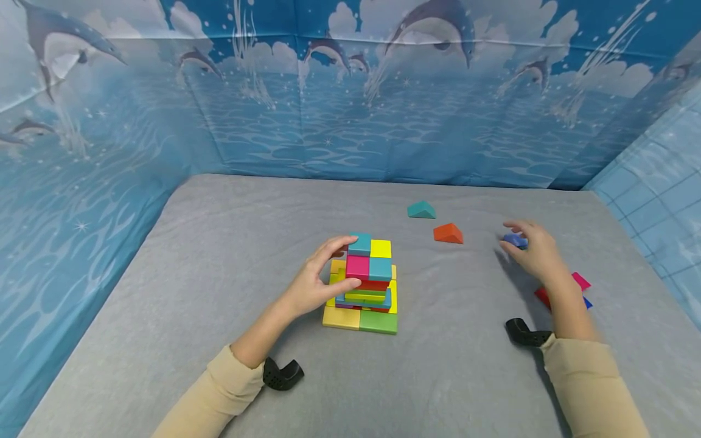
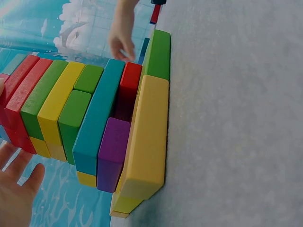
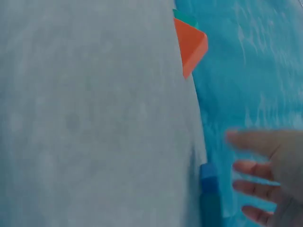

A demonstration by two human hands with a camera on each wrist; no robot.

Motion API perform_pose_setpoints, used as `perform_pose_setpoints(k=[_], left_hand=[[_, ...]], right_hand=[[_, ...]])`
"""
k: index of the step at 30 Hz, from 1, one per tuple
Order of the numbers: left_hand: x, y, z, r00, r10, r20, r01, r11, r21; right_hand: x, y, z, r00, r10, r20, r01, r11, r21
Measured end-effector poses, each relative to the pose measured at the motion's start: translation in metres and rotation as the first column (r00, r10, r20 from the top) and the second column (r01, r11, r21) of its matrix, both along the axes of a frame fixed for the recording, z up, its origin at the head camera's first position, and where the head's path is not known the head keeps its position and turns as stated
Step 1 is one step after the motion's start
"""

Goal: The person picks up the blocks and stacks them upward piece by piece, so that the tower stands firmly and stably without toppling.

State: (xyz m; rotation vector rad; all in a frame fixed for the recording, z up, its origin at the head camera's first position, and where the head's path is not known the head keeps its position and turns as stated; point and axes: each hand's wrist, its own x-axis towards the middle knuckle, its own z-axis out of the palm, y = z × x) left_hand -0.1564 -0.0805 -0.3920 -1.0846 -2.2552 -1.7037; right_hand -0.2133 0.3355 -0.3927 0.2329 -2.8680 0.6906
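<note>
A stepped tower of colored wooden blocks [image 1: 378,322] stands on the grey cloth, with teal and yellow blocks on top. My left hand [image 1: 320,277] is beside its upper left, fingers near the teal top block [image 1: 359,245] and thumb before the pink one. In the left wrist view that hand [image 2: 19,189] has its fingers spread, fingertips right at the upper layers [image 2: 31,90]. Over to the right, my right hand [image 1: 533,249] reaches around a small blue block [image 1: 515,241]. The right wrist view shows its fingers [image 3: 258,189] apart, with a gap to the blue block [image 3: 208,177].
A teal triangular block [image 1: 421,210] and an orange one [image 1: 448,233] lie behind the tower, to its right. Red, pink and blue pieces [image 1: 582,281] lie partly hidden under my right forearm. Dolphin-print curtains [image 1: 328,121] hang around the grey surface [image 1: 449,377].
</note>
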Motion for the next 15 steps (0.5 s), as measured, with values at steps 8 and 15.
perform_pose_setpoints(k=[8, 15], left_hand=[[0.0, 0.0, -0.001, 1.0, 0.001, -0.01, -0.001, 1.0, 0.003], [0.0, 0.0, -0.002, 1.0, -0.002, -0.01, 0.002, 1.0, 0.008]], right_hand=[[-0.002, 0.021, -0.019, 0.99, -0.119, 0.072, 0.113, 0.991, 0.077], [-0.003, 0.022, -0.023, 0.995, -0.093, 0.038, 0.092, 0.995, 0.029]])
